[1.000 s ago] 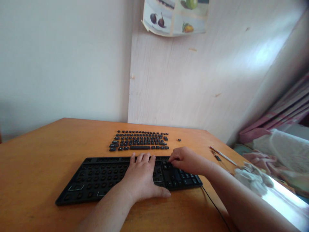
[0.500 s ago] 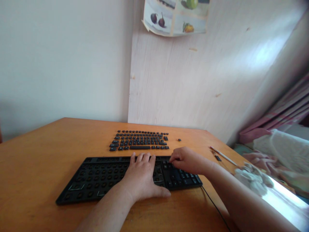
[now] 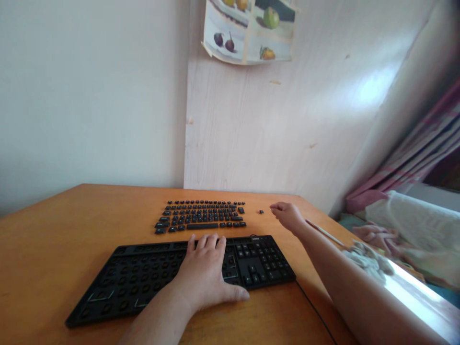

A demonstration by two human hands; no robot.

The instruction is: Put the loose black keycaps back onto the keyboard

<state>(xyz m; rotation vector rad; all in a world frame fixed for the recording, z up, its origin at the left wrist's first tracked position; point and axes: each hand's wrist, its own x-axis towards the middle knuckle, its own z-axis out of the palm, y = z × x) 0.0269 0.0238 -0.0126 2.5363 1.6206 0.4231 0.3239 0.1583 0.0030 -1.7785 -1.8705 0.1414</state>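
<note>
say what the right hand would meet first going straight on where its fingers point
Likely the lone key, just beyond the right hand; the hand's height is unclear, so it might pass above.

From where I'm standing: keyboard [image 3: 143, 268] is black, brownish sockets in a repeating grid, thin silvery wires, pale legends on the right-end keys. Loose keycaps [image 3: 202, 226] black, small pale marks. Stray keycap [image 3: 261, 211] also black, cable [image 3: 316, 313] black. Desk [image 3: 53, 249] orange-brown, faint mottling. Wall [image 3: 93, 96] pale blue-grey; panel [image 3: 244, 134] greyish white, fine vertical grain, tan spots. Painted sheet [image 3: 247, 40]: green, dark purple and yellow-orange fruit, pale strips between. Curtain [image 3: 406, 163] pink with grey stripes. Rod [image 3: 327, 233] whitish, reddish far tip. Crumpled cloth [image 3: 366, 261] grey-white. Bedding [image 3: 417, 213] off-white, dusty-pink fabric [image 3: 377, 237] next to it.
</note>
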